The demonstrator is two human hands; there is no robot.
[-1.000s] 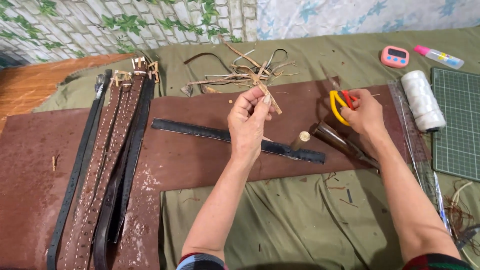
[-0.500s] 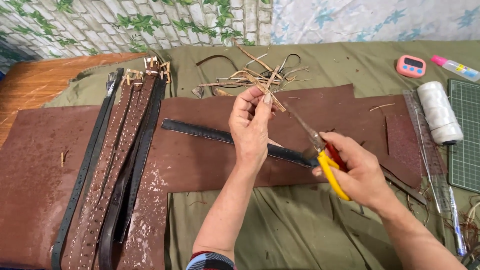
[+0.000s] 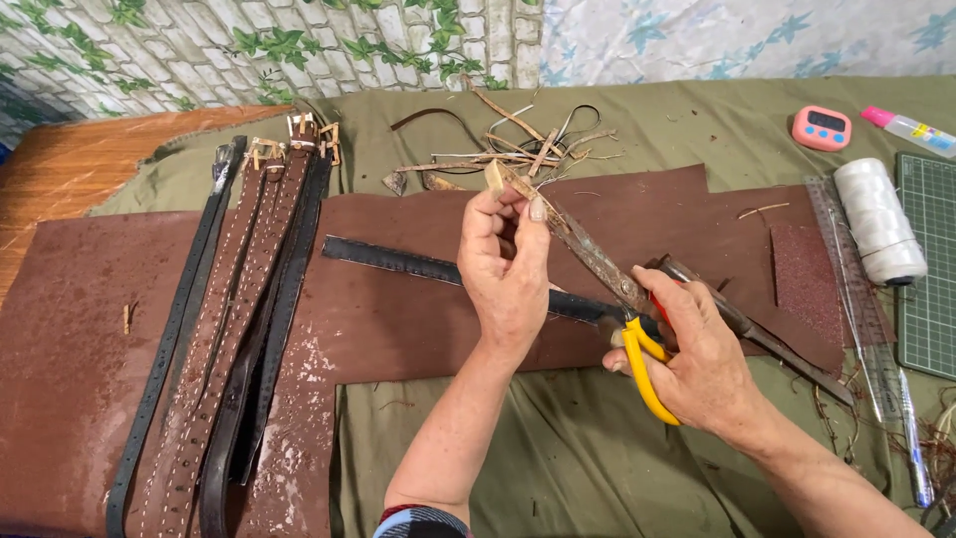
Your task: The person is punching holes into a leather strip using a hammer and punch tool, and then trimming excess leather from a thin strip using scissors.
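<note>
pink timer (image 3: 821,129), dark screen | far right: clear bottle (image 3: 913,131), coloured label, pink cap

Bright, even, diffuse light; source not visible. Shadows soft and short, faint one under left hand (image 3: 506,274) on brown leather sheet (image 3: 398,319). Mild sheen on white thread spool (image 3: 878,221). Focus sharp at centre. Slight wide-angle bowing at frame edges. Little motion blur; scissors (image 3: 617,299) fairly crisp.
</note>
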